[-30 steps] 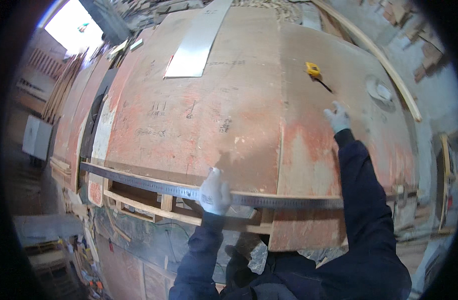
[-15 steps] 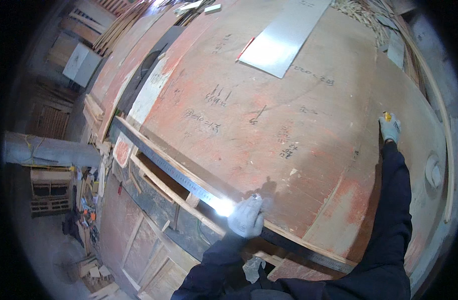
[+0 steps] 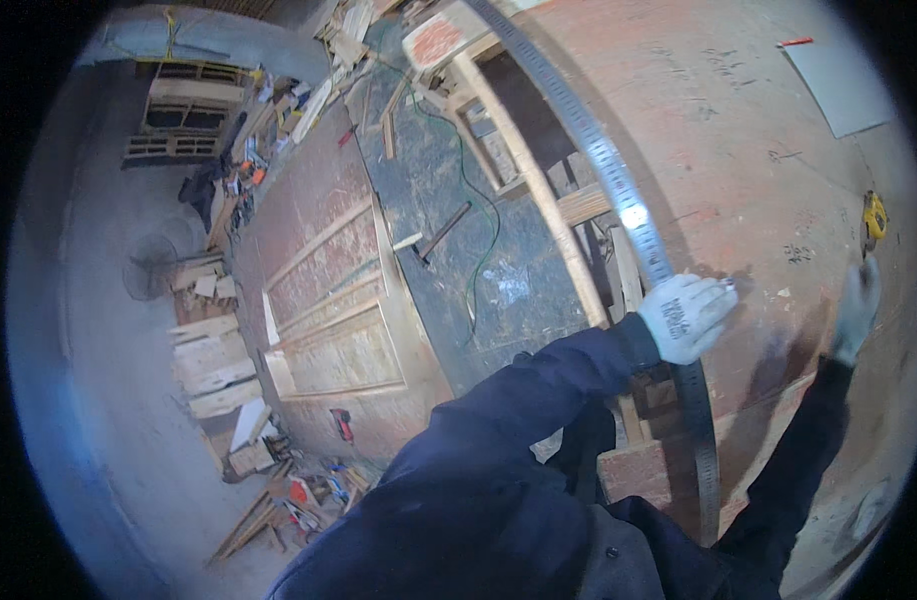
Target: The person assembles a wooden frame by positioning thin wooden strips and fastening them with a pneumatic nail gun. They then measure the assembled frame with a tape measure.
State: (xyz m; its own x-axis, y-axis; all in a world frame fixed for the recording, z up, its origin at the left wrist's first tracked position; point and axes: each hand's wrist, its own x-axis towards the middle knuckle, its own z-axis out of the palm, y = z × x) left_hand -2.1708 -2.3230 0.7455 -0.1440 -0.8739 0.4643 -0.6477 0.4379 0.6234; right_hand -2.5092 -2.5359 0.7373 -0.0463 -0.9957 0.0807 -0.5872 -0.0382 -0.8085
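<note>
My left hand (image 3: 686,318), in a pale glove, lies across a long steel ruler (image 3: 590,145) at the edge of a worn reddish panel (image 3: 718,170). Its fingers are closed, and a small dark tip shows at the fingertips; what they hold I cannot make out. On the right, my gloved right hand (image 3: 855,312) is over the panel, its fingers smeared by motion. Just beyond its fingertips lies a yellow tape measure (image 3: 875,215), seemingly apart from the hand.
Left of the ruler runs a wooden frame (image 3: 538,185) with gaps. A hammer (image 3: 446,232) and green cord (image 3: 463,150) lie on a dark board. Below are a panelled wooden door (image 3: 343,345), a red tool (image 3: 341,425) and scrap wood (image 3: 218,365). A pale sheet (image 3: 843,85) is far right.
The view has swung left, showing more floor. My right hand, earlier at the yellow tape measure, is now nearer me with the tape measure beyond it. My left hand stays on the ruler.
</note>
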